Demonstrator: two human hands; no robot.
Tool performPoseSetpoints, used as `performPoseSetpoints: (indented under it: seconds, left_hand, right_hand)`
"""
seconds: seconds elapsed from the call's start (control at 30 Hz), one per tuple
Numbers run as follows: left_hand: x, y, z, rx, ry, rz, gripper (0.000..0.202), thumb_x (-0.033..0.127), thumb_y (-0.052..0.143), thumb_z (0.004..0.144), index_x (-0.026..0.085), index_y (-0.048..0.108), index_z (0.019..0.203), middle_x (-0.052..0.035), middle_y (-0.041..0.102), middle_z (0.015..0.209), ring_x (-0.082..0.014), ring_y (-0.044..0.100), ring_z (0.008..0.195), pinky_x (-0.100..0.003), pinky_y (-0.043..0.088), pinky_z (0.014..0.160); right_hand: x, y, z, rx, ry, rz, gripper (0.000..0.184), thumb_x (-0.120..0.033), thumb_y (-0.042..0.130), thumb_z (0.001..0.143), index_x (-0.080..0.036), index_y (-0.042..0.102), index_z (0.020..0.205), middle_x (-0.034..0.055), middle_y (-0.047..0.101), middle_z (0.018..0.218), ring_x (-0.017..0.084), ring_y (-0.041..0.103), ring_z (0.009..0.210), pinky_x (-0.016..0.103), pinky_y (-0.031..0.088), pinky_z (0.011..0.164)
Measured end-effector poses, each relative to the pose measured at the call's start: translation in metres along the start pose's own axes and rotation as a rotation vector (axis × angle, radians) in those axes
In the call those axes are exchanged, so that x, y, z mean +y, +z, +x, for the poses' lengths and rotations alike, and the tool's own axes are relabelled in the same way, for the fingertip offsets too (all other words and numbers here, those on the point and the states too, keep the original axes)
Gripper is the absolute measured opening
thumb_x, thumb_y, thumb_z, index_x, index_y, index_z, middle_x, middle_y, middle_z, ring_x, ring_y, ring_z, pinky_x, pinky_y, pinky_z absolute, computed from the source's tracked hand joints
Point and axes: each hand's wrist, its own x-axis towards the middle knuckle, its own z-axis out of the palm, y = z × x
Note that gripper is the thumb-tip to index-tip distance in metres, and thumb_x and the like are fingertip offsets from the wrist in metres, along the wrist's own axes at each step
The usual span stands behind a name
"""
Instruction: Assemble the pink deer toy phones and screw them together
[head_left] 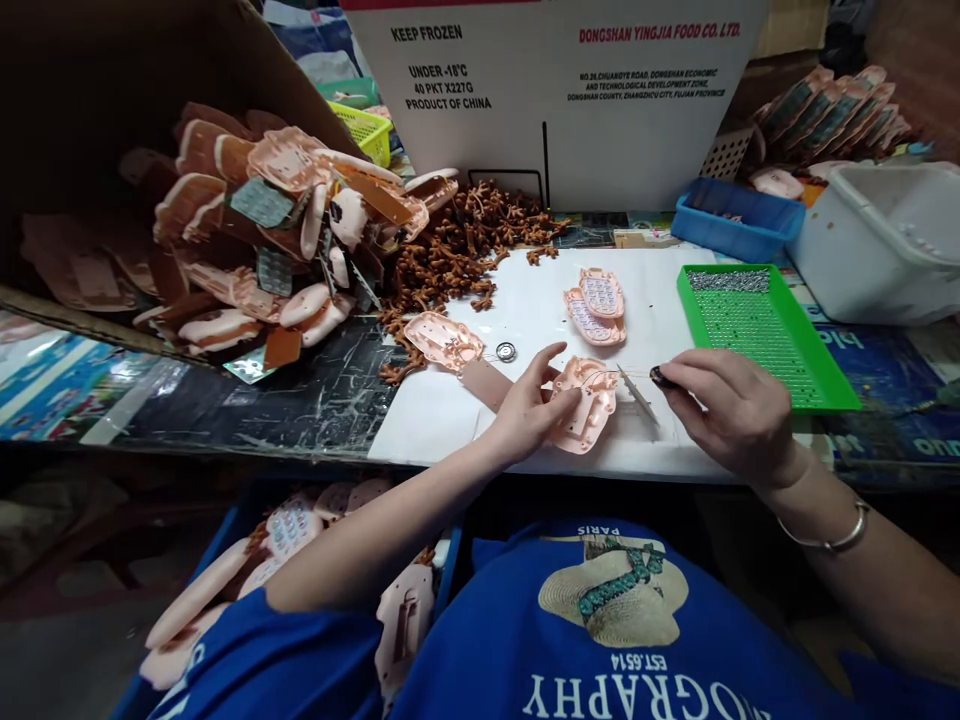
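Observation:
My left hand (531, 405) rests its fingers on a pink plastic shell (589, 408) lying open side up on the white sheet (540, 310), holding it down. My right hand (731, 405) is pinched on a small dark round part (663, 377) just right of the shell, beside a thin metal tool (637, 392) lying on the sheet. Another pink shell (444, 340) and a small round speaker-like disc (505, 351) lie to the left. Two keypad-faced pieces (598, 305) sit farther back.
A heap of pink shells and circuit boards (277, 230) spills from a cardboard box at left. Brown rubber parts (465, 245) pile behind. A green tray (761, 330), blue bin (735, 222) and white tub (885, 240) stand right. A blue crate (300, 540) of shells sits below.

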Motion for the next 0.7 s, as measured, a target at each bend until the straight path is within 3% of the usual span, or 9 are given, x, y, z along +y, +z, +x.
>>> performPoseSetpoints:
  seconds: [0.13,0.3,0.37,0.47,0.57,0.7]
  left_hand:
    - [0.000,0.002,0.011,-0.105,-0.056,0.055,0.060,0.038,0.068,0.079,0.019,0.050,0.133,-0.0067,0.064,0.106,-0.0166,0.064,0.079,-0.028,0.052,0.068]
    - [-0.003,-0.014,0.010,-0.127,0.009,0.295,0.048,0.038,0.063,0.084,0.017,0.054,0.126,-0.0054,0.065,0.098,-0.0155,0.062,0.071,-0.029,0.050,0.065]
    - [-0.004,-0.020,0.009,-0.117,0.106,0.482,0.042,0.037,0.060,0.087,0.017,0.057,0.123,-0.0060,0.065,0.097,-0.0162,0.061,0.070,-0.032,0.050,0.066]
    - [-0.002,-0.019,0.008,0.001,0.393,0.791,0.033,0.034,0.055,0.091,0.017,0.062,0.117,-0.0111,0.063,0.107,-0.0216,0.063,0.089,-0.037,0.051,0.078]
    - [0.009,0.000,0.008,0.003,0.636,0.965,0.034,0.037,0.051,0.095,0.015,0.061,0.119,-0.0145,0.063,0.113,-0.0248,0.061,0.102,-0.039,0.050,0.086]
    - [0.028,0.046,0.012,-0.261,0.623,1.258,0.043,0.049,0.058,0.091,0.014,0.063,0.115,-0.0135,0.067,0.104,-0.0282,0.063,0.097,-0.041,0.049,0.083]
  right_hand:
    - [-0.011,-0.007,-0.029,-0.070,-0.114,-0.060,0.027,-0.006,0.063,0.086,-0.015,0.063,0.112,0.0113,0.070,0.097,0.021,0.063,0.085,0.034,0.052,0.072]
    - [-0.029,0.006,-0.066,-0.186,-0.197,0.061,0.019,-0.003,0.055,0.089,-0.007,0.065,0.104,0.0140,0.071,0.092,0.021,0.061,0.081,0.034,0.051,0.068]
    - [-0.034,0.009,-0.073,-0.259,-0.176,0.095,0.018,-0.011,0.058,0.091,-0.006,0.066,0.106,0.0142,0.071,0.095,0.023,0.061,0.084,0.036,0.052,0.070]
    - [-0.037,0.009,-0.075,-0.333,-0.120,0.154,0.028,-0.028,0.064,0.092,-0.007,0.066,0.110,0.0142,0.070,0.099,0.026,0.060,0.089,0.039,0.053,0.073]
    - [-0.038,0.008,-0.074,-0.324,-0.034,0.196,0.022,-0.018,0.062,0.092,-0.008,0.066,0.111,0.0132,0.068,0.100,0.023,0.059,0.089,0.038,0.052,0.076]
    - [-0.042,0.009,-0.073,-0.315,0.124,0.184,0.015,-0.015,0.062,0.091,-0.008,0.066,0.104,0.0119,0.066,0.092,0.021,0.058,0.084,0.036,0.052,0.075]
